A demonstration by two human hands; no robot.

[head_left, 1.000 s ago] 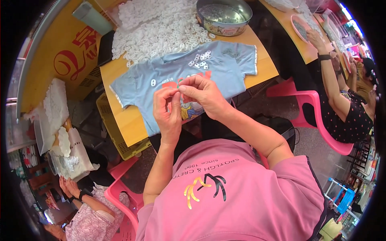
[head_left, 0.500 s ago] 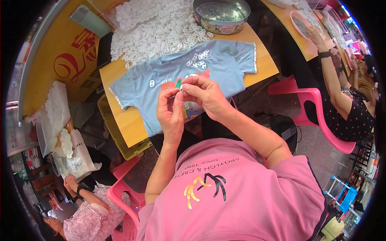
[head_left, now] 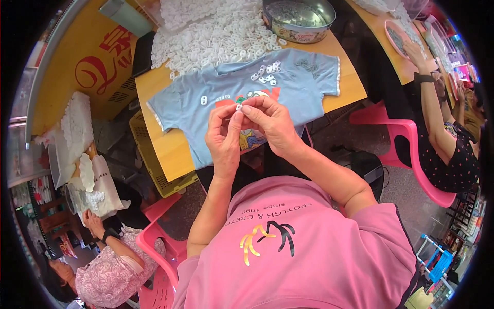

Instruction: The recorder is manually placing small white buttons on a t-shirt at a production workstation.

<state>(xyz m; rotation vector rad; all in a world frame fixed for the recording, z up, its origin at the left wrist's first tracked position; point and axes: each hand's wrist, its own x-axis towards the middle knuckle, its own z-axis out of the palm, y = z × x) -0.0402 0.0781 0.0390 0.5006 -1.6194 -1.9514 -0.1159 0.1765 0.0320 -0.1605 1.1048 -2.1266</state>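
Hands [head_left: 225, 141] [head_left: 275, 126] shifted slightly; tin [head_left: 303, 37] holds grey pieces [head_left: 294, 10].

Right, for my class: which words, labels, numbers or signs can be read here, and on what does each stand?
I won't copy wording, but printing stands on:
Pink cloth T-shirt, worn: dark lettering, legible.
Light-blue cloth T-shirt, lying flat: small pale lettering, legible; large red letters, partly hidden by the right hand.
Yellow panel: big red characters, partly legible.
Round metal tin: printed side, mostly too small to read.
Background printing: too small or blurred.
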